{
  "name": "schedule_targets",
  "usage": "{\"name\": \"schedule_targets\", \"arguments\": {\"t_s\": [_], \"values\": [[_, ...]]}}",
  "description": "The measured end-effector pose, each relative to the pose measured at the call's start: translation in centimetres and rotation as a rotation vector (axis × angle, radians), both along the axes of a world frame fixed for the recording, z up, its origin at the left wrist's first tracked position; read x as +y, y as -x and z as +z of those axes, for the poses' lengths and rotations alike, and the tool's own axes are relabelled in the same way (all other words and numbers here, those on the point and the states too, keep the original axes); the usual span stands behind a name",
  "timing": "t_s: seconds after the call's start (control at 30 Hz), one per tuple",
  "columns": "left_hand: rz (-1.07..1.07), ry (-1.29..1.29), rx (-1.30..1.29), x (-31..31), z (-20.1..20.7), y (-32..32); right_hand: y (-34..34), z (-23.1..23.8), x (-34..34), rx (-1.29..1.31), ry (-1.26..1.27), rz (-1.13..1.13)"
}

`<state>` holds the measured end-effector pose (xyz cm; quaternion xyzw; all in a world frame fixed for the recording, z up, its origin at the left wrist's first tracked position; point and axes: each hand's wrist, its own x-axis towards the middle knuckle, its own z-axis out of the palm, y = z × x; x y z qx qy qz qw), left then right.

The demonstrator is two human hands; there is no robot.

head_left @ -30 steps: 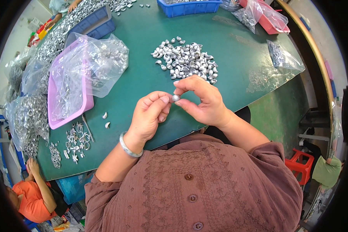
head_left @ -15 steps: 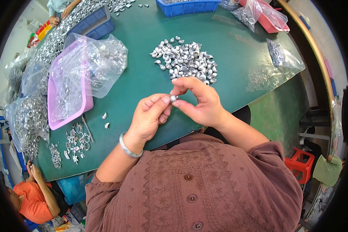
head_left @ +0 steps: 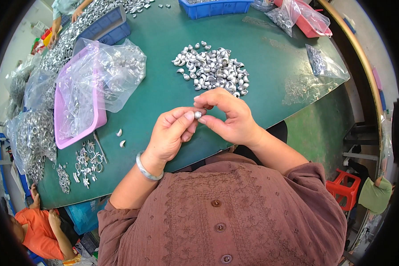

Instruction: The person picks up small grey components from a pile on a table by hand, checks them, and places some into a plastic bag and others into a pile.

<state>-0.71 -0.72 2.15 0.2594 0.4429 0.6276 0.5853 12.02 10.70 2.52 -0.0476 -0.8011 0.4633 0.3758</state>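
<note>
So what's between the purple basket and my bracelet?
Two loose silver crescent pieces lie between the purple basket and bracelet, as the head view shows.

No words, labels, brands, numbers or signs readable, either on table (head_left: 157, 57) or on anything around it.

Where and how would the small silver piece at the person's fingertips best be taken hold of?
Probably by its rounded outer edges, in a light thumb-and-fingertip pinch from the right: the small silver piece is tiny and curved, and the left hand covers its left side. The right hand has its fingertips close; whether they press it is unclear.
</note>
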Motion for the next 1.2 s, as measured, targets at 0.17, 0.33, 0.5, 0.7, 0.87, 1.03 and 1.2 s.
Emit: {"name": "schedule_targets", "arguments": {"t_s": [0.17, 0.33, 0.5, 0.7, 0.87, 1.03, 1.2], "values": [[0.006, -0.009, -0.040, -0.14, -0.25, -0.11, 0.15, 0.02, 0.18, 0.016, -0.057, 0.048], [0.076, 0.020, 0.096, 0.06, -0.43, -0.08, 0.21, 0.30, 0.23, -0.037, -0.170, -0.054], [0.077, 0.044, 0.182, 0.16, -0.23, -0.30, 0.18, 0.22, 0.11, -0.089, -0.227, -0.093], [0.089, 0.078, 0.094, 0.22, -0.51, -0.17, 0.03, -0.09, 0.06, -0.129, -0.058, -0.056], [0.078, 0.082, 0.076, 0.22, -0.41, -0.18, -0.11, -0.31, 0.04, -0.151, 0.105, -0.019], [0.065, 0.089, 0.053, 0.16, -0.35, -0.10, -0.12, -0.18, 0.12, -0.157, 0.084, -0.016], [0.072, 0.086, 0.045, 0.19, -0.58, -0.08, -0.06, -0.16, 0.16, -0.131, 0.056, -0.018]]}}
